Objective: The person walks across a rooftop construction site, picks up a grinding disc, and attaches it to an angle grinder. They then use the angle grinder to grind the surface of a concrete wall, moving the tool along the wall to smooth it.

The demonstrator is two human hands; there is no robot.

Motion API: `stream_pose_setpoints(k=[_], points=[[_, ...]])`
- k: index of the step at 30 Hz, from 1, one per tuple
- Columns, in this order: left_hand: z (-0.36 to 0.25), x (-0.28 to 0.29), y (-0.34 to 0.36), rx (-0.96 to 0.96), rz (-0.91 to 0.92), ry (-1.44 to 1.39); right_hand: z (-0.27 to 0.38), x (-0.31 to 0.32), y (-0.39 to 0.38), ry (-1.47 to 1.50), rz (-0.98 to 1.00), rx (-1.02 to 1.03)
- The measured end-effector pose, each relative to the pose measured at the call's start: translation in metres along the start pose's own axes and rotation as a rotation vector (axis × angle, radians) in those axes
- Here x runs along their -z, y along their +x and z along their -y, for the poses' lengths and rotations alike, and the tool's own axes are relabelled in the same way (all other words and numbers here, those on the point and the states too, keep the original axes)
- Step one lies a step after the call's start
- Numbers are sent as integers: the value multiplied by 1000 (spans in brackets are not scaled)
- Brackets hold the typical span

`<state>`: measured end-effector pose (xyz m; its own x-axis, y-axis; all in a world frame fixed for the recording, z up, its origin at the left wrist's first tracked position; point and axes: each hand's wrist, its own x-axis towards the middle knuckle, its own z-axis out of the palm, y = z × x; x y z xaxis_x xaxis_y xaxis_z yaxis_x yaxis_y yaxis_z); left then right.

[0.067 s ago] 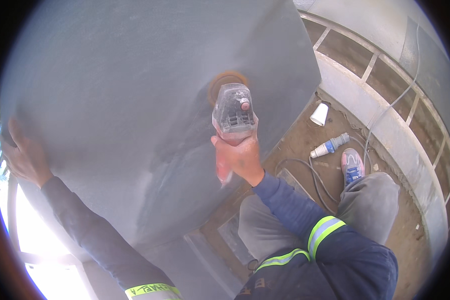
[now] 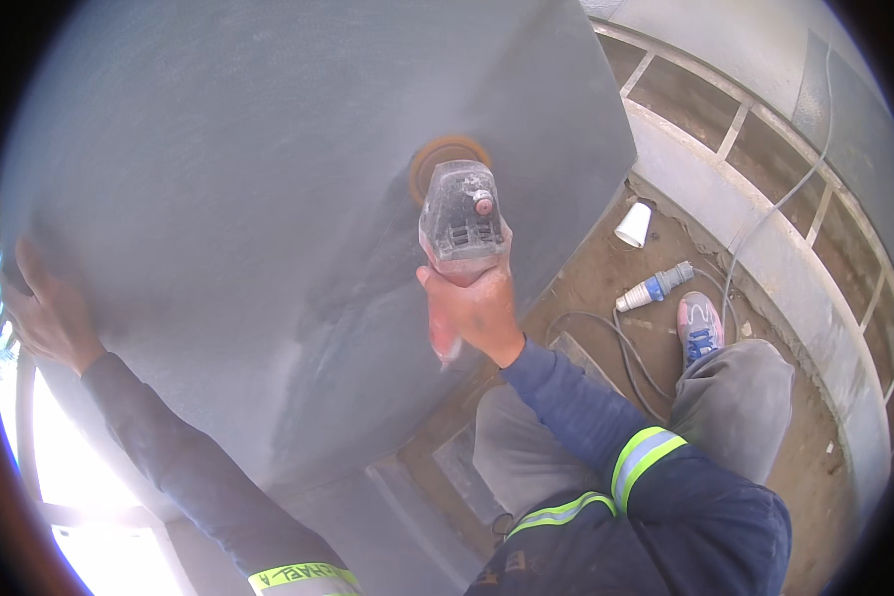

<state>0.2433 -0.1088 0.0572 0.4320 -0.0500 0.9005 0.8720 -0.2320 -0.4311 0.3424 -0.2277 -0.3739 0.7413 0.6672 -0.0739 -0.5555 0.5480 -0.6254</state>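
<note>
My right hand [image 2: 479, 310] is wrapped round the body of a dusty red and dark angle grinder [image 2: 464, 223]. Its round, tan-rimmed disc [image 2: 448, 149] lies against the face of a large grey wall [image 2: 268, 179]. The disc's lower part is hidden behind the grinder head. Over at the far left, my left hand [image 2: 55, 313] rests against the wall's edge, fingers apart, with the tips partly out of sight. That hand carries no tool.
On the brown floor to the right lie a white cup [image 2: 634, 225] and a blue and white plug connector [image 2: 654, 286] with a grey cable [image 2: 626, 348]. My shoe [image 2: 700, 323] is beside the cable. A curved pale ledge [image 2: 765, 223] with a metal railing [image 2: 735, 131] bounds the right side.
The grinder and my right hand have shifted very slightly up and left. My left hand keeps its place at the wall's edge.
</note>
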Motion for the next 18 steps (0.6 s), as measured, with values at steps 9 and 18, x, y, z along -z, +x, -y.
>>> stream_pose_setpoints(k=[9, 18], points=[[6, -6, 0, -12, -27, 82, 3, 5, 9, -110, 11, -2], [10, -8, 0, 9, -19, 151, -4, 15, 3, -138, 94, 25]])
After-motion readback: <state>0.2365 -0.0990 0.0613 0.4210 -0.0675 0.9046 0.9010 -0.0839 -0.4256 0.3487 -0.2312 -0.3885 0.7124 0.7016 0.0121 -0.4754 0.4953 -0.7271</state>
